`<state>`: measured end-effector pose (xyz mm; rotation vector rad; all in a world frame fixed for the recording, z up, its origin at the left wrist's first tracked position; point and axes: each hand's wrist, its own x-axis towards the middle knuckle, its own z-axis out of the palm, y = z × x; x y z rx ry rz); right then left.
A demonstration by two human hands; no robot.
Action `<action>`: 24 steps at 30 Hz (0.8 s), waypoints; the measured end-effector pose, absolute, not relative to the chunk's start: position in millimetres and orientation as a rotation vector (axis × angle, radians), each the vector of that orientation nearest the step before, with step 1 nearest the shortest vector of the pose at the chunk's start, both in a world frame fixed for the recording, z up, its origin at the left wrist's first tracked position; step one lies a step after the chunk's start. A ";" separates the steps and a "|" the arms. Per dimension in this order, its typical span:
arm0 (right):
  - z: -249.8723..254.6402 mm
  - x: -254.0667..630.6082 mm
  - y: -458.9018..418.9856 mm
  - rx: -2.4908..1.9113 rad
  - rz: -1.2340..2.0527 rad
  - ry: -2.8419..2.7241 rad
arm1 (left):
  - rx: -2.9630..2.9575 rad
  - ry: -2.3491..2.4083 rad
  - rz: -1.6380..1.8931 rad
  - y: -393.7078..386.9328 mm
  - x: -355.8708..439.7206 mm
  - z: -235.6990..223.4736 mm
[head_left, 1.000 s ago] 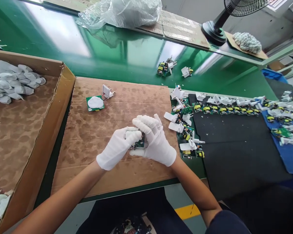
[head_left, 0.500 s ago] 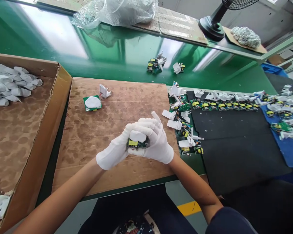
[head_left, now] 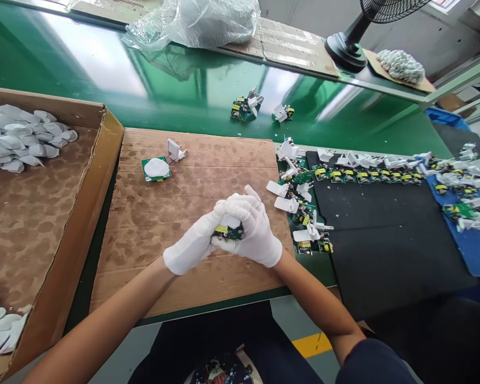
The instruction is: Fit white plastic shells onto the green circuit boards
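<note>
Both my hands wear white gloves and meet above the cardboard sheet (head_left: 176, 213). Between them sits a small green circuit board (head_left: 235, 233) with a yellow part on it and a white pad (head_left: 231, 221) on top. My left hand (head_left: 200, 234) closes on the board's left side, fingers against the pad. My right hand (head_left: 252, 226) wraps over the top and right side, its thumb beneath. Much of the board is hidden by the fingers. Farther back on the cardboard lies another circuit board (head_left: 147, 173) bearing a white oval pad (head_left: 157, 167), wired to a white plug piece (head_left: 176, 151).
At left stands a cardboard box (head_left: 88, 176) with piled white pads (head_left: 20, 136). Several boards with white plugs (head_left: 304, 213) line the cardboard's right edge, and more (head_left: 372, 173) run along a black mat (head_left: 388, 229). Two small assemblies (head_left: 246, 105) lie on the green table.
The board between my hands has been turned, so the yellow part and white pad now show. My fingers have closed over the pad. The two assemblies at the back have shifted left.
</note>
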<state>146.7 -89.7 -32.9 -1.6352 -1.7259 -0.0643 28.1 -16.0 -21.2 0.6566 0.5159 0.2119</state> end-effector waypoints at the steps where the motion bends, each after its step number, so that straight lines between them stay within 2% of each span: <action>1: -32.7 147.2 -89.6 -1.651 -0.055 -1.722 | 0.689 0.515 0.225 -16.5 28.8 -19.8; 16: -32.4 152.4 -87.9 -1.757 0.025 -1.887 | 1.268 0.746 0.282 -8.1 30.9 -15.4; 24: -35.0 150.7 -88.6 -1.753 0.047 -1.884 | 1.184 0.673 0.231 -6.7 30.5 -25.2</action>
